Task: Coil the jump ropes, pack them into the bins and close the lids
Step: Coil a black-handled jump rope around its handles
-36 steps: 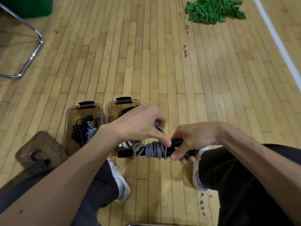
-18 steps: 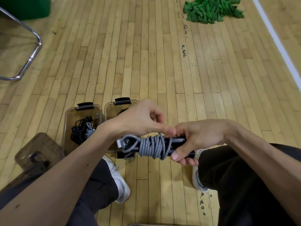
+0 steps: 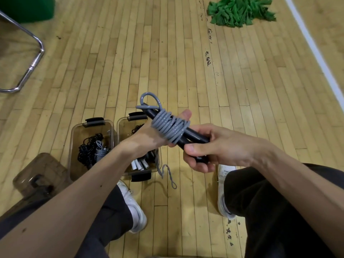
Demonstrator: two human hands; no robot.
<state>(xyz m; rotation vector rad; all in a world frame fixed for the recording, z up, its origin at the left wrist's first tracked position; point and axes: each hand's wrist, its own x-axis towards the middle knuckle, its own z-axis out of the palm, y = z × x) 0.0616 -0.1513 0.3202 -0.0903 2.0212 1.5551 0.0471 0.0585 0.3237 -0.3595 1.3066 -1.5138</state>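
Since half a second ago the bundle has swung from level to slanting, far end raised, and the left hand (image 3: 147, 135) has gone from on top of the coil to behind it, while a twisted tail (image 3: 168, 174) now dangles below. Nearest, two white shoes (image 3: 134, 211) stand on the wooden floor (image 3: 186, 71) beneath the fingers. The right hand (image 3: 208, 149) has thumb and fingers curled tight round the near end of the black handles (image 3: 193, 136). Just beyond those fingertips the grey rope (image 3: 170, 127) is wound in many turns round the handles, with a loose loop at the far tip. The left hand lies against the coil's far side. One straight fingertip shows past it and the rest are hidden, so I cannot tell whether it grips. Left of that wrist sit two open bins side by side: the left bin (image 3: 73, 146) holds black and grey ropes, the right bin (image 3: 121, 131) white handles. A clear lid (image 3: 37, 174) lies further left. Far beyond the fingers are a chair frame (image 3: 31, 64), green cloths (image 3: 240, 12) and a white line (image 3: 316, 53).
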